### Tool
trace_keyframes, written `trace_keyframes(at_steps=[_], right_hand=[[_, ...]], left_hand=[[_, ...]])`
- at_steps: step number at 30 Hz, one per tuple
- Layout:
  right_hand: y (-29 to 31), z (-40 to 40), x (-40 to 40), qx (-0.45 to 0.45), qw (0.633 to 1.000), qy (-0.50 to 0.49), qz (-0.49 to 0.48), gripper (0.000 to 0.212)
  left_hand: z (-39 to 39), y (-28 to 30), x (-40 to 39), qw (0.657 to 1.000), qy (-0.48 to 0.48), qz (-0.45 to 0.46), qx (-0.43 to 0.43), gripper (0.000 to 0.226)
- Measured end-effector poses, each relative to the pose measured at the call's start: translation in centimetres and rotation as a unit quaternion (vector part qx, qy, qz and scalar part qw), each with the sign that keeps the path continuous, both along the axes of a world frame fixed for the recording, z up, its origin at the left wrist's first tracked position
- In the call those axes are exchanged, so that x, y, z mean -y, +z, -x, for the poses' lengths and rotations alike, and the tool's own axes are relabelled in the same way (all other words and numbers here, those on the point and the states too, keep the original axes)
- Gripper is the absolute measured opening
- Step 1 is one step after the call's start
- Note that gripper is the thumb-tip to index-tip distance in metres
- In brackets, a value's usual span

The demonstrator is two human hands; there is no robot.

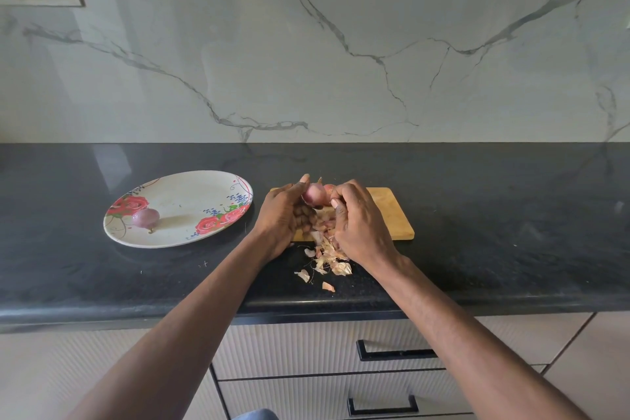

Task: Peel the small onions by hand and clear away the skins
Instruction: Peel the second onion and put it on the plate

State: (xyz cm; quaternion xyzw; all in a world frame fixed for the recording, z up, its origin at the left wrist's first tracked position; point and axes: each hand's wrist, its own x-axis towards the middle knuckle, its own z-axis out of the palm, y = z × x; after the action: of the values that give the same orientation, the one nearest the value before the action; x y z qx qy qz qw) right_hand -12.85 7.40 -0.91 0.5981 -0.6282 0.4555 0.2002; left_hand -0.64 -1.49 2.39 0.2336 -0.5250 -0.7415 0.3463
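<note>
From the head view, the left hand (285, 215) and right hand (358, 225) together grip a small onion (314, 195) above the wooden cutting board (392, 215) mid-counter (511, 215). Loose skins (332, 259) lie toward the counter's front edge. Another onion (146, 217) sits on the rose-patterned plate (191, 194); no writing is legible.

We find no words, labels, brands or numbers to read here; the plate (191, 187) on the worktop (494, 201) carries only painted roses and blue flecks.
</note>
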Motion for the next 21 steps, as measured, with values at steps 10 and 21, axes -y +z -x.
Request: trace_keyframes(at_steps=[10,21], right_hand=[[0.46,0.43,-0.46,0.154,0.988,-0.007,0.018,0.014],[1.0,0.29,-0.54,0.284,0.959,0.006,-0.002,0.017]], left_hand=[[0.21,-0.51,0.52,0.999,-0.022,0.006,-0.026,0.017],[0.41,-0.7,0.15,0.996,-0.059,-0.009,-0.061,0.032]])
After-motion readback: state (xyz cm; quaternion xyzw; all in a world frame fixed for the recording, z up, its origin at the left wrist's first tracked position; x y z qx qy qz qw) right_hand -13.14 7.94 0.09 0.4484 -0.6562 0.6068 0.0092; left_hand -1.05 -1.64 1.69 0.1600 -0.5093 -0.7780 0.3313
